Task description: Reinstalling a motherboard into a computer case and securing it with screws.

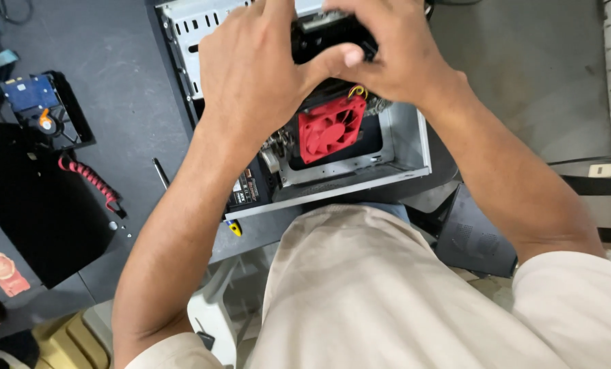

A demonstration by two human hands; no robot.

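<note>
Both hands meet at the far centre, over an open grey sheet-metal computer case (401,147) lying on the dark matte table (124,96). Left hand (251,72) is curled, fingers wrapped over the top of a black boxy plastic part (326,34); right hand (394,55) is closed round the same part from the right, thumb pressed across its near face. The part sits inside the case, towards its far end, mostly hidden by fingers, so its exact shape can't be told.

Just near of it, inside the case: a square red plastic fan (330,128) w/ curved blades, tilted slightly, thin yellow wires at its top corner. Case walls are flat, folded steel; the far-left panel has rows of slotted vents.

Left side of the table: a flat black rectangular panel (42,205), a red coiled cable (87,178) lying across its edge, and a blue-topped rectangular drive in a black tray (42,106) further off. A slim black-shafted screwdriver w/ yellow handle tip (233,227) lies near the case's near-left corner. Person wears a beige cloth shirt (367,294).
</note>
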